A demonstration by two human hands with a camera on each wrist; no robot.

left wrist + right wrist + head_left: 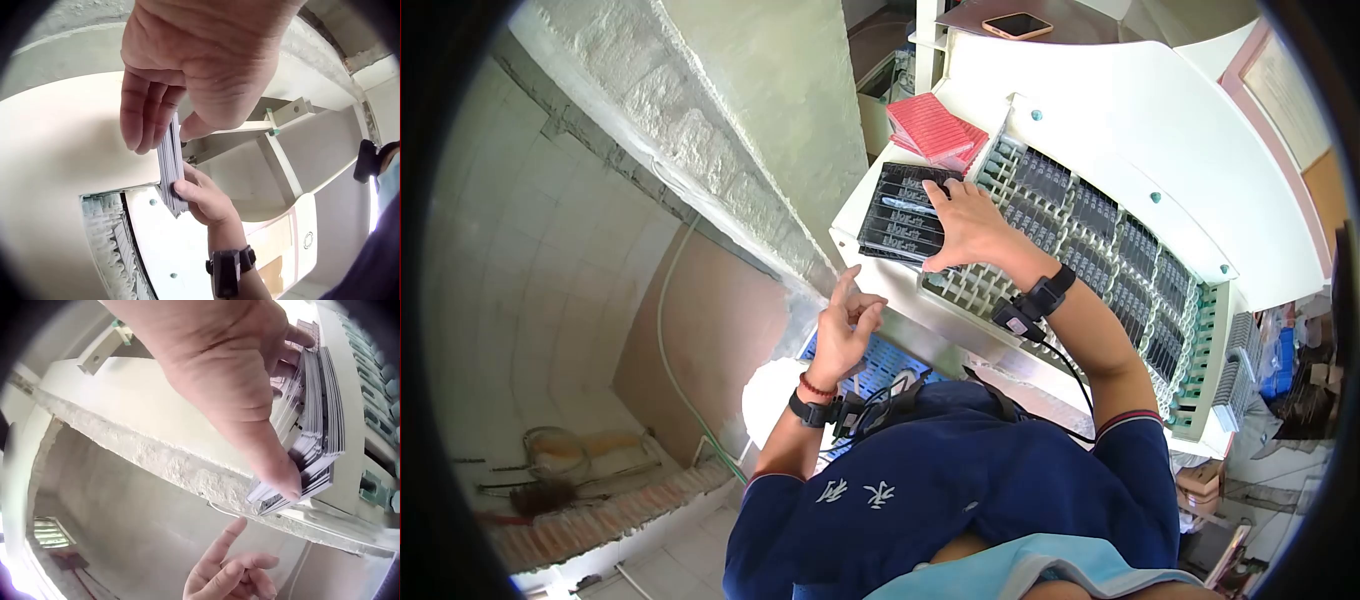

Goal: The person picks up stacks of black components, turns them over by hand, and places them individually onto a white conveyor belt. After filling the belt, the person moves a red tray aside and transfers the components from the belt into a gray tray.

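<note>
A stack of thin black sheets [900, 225] with pale lettering lies at the left end of the white machine. My right hand [978, 228] grips it across the right side, the thumb at its near edge and the fingers at the far edge. In the right wrist view, many thin layers [325, 403] show along the stack's edge, slightly fanned near the thumb. My left hand [842, 335] hangs just off the stack's near left corner, forefinger pointing out, other fingers loosely bent, nothing in it. In the left wrist view it overlaps the stack's upper end [170, 162].
Behind the stack lie red patterned packs [935, 130]. To the right, a conveyor bed [960, 287] of pale links carries rows of black printed pieces [1090, 210] under the raised white cover [1100, 100]. A phone [1017, 25] rests at the back. A rough wall edge [730, 150] runs along the left.
</note>
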